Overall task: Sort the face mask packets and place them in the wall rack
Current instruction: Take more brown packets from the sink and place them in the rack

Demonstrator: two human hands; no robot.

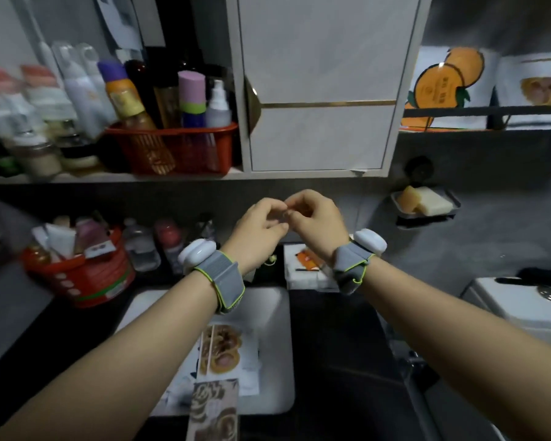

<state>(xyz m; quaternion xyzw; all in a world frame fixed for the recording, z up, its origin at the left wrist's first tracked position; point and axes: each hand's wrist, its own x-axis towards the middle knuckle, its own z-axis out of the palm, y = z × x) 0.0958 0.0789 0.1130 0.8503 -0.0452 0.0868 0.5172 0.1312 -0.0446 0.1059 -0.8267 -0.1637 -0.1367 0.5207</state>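
My left hand (261, 226) and my right hand (315, 218) meet in front of the dark wall below the cabinet. Their curled fingertips touch each other, and no packet shows between them. Below, face mask packets lie in the white sink (275, 313): one printed with brown rounds (223, 348) and one with a rose pattern (215, 405). More packets, one of them orange, are stacked on the counter (303, 265) behind my right wrist. The black wall rack (490, 111) at upper right holds an orange-fruit packet (442, 84) and a second packet (538, 87).
A white cabinet door (318, 90) hangs above my hands. A red basket (172, 148) of bottles stands on the shelf to the left. A red tub (77, 275) and small bottles crowd the left counter. A soap dish (425, 202) is fixed on the wall; a toilet tank (522, 300) stands right.
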